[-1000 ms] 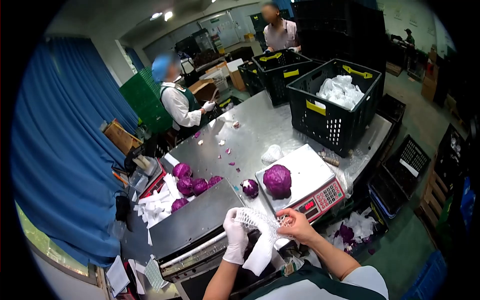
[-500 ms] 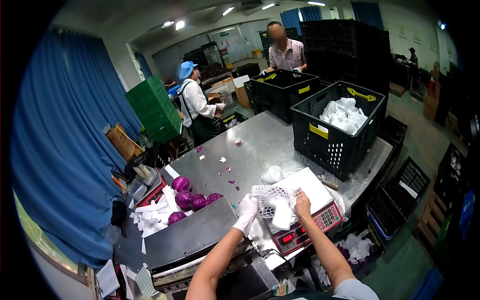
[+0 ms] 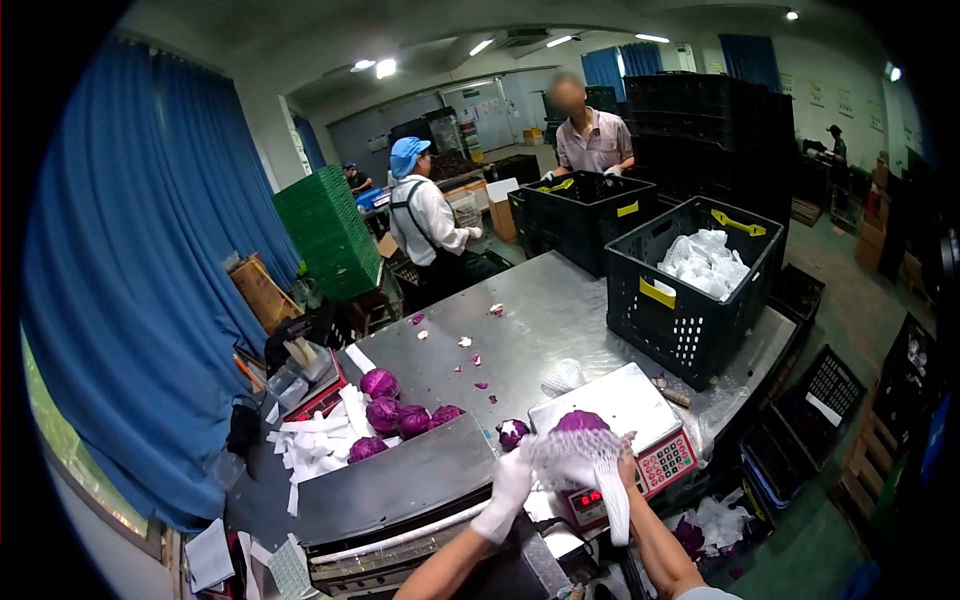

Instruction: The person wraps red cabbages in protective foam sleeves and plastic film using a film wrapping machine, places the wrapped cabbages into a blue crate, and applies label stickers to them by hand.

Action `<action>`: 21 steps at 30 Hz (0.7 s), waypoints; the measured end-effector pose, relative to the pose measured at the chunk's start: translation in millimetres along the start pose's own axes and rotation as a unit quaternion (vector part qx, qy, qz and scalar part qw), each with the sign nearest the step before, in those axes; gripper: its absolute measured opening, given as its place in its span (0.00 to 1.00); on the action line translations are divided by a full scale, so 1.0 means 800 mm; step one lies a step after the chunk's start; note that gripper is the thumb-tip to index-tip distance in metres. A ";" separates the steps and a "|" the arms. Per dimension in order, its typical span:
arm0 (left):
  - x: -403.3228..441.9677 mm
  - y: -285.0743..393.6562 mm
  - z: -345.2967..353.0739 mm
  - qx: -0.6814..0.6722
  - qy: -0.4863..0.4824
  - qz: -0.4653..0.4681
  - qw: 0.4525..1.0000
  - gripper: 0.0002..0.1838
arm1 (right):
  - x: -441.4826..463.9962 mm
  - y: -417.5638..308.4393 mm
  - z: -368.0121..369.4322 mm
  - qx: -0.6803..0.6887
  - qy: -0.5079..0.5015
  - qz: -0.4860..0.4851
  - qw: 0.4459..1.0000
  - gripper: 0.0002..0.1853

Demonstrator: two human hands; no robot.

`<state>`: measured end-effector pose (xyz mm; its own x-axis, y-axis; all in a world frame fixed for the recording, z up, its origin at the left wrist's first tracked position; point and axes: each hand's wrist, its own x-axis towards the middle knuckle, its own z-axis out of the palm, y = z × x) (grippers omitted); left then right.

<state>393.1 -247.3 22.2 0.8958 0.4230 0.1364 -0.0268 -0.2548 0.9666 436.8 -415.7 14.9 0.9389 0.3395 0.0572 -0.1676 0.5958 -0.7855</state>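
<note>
white mesh sleeve point(image 3: 574, 452) being held by gloved left hand point(image 3: 510, 482), bare right hand point(image 3: 627, 466) | round purple cabbage point(image 3: 582, 421) being overlapped, 12 o'clock | fingers blurred, can't tell

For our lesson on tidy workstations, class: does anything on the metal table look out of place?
Yes: purple and white scraps lie loose across the metal table, beyond the purple cabbages, probably trimmings not cleared away.
</note>
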 end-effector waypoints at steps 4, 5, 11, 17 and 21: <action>-0.101 0.057 -0.090 -0.079 -0.005 0.177 0.981 0.23 | -0.061 -0.023 0.038 0.012 -0.165 0.016 0.986 0.48; -0.125 0.057 -0.099 -0.094 0.039 0.169 0.980 0.20 | -0.075 -0.025 0.059 0.000 -0.263 0.002 0.965 0.47; -0.218 0.099 -0.120 -0.472 0.230 -0.012 0.851 0.28 | -0.138 0.049 0.144 -0.122 -0.410 0.015 0.904 0.29; -0.274 0.075 -0.186 -0.450 0.268 -0.004 0.852 0.28 | -0.163 0.051 0.200 -0.163 -0.362 -0.030 0.917 0.14; -0.290 0.060 -0.215 -0.434 0.274 -0.019 0.858 0.28 | -0.166 0.072 0.205 -0.156 -0.553 0.282 0.769 0.12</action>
<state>107.2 -208.1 74.5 0.5666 0.8226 -0.0480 -0.5350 0.4116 0.7378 253.1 -307.1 63.1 -0.1144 0.9934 0.0063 -0.2123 -0.0183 -0.9770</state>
